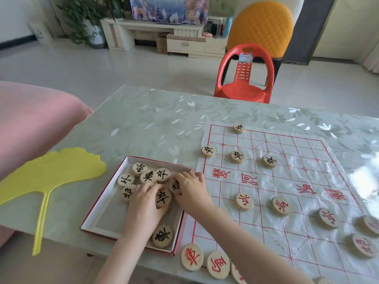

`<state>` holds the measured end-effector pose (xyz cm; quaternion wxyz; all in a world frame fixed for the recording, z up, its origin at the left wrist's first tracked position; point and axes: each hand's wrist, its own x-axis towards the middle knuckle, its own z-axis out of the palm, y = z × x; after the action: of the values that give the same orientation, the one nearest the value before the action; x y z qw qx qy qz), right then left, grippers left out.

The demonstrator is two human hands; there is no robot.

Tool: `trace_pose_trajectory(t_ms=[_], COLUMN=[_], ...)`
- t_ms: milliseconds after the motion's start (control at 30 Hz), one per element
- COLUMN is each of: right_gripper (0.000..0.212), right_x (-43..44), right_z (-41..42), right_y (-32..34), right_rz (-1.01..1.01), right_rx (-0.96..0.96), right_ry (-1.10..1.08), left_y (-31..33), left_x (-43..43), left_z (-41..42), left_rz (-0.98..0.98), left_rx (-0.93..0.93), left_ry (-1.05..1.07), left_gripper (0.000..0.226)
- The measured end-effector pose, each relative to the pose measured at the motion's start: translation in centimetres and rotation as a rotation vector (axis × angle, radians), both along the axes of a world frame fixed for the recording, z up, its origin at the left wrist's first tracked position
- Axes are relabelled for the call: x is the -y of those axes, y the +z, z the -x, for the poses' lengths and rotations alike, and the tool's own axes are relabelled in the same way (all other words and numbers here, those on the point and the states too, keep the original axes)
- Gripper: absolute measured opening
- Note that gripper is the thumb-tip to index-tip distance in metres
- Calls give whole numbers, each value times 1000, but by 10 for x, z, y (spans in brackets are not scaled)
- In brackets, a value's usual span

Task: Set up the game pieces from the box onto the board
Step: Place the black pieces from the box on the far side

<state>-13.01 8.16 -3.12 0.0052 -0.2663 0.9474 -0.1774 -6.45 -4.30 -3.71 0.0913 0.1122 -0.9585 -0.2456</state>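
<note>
Both hands down in the box (pixel 102 203) at the near edge of the desk (pixel 143 124) beside the board (pixel 287 173), the left hand (pixel 143 203) with its grip curled round a black piece (pixel 163 198), the right hand (pixel 191 191) pinching a second black piece (pixel 175 186): picking step, next a lift to the board's far rows, I reckon.

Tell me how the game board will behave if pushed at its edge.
Probably floppy: the game board is a thin, creased sheet, so it would likely buckle rather than slide whole. Being glossy, it may slip on the shiny table cover.
</note>
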Motion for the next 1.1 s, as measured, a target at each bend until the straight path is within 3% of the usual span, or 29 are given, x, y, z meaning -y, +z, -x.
trace_pose_trajectory(t_ms=[133,233,467,800,900,1100], right_gripper=[43,43,47,56,61,32], right_x=[-10,-31,-96,-107,-117,-207], right_z=[3,20,116,178,166,97], right_y=[13,29,37,-9,0,26], right_rz=[331,450,416,183,293,502], right_rx=[109,113,137,186,115,63], right_ry=[-101,-175,-443,-346,-333,-469], left_y=[20,42,56,40,40,52], left_x=[-4,-16,-56,-71,-81,-145], left_z=[4,24,67,79,79,101], left_rz=[-177,-237,-282,-265,-287,-378], left_rx=[-89,-121,-112,-88,-78,-95], left_ry=[7,-35,-115,-141,-145,-259], left_gripper=[46,45,45,48,48,44])
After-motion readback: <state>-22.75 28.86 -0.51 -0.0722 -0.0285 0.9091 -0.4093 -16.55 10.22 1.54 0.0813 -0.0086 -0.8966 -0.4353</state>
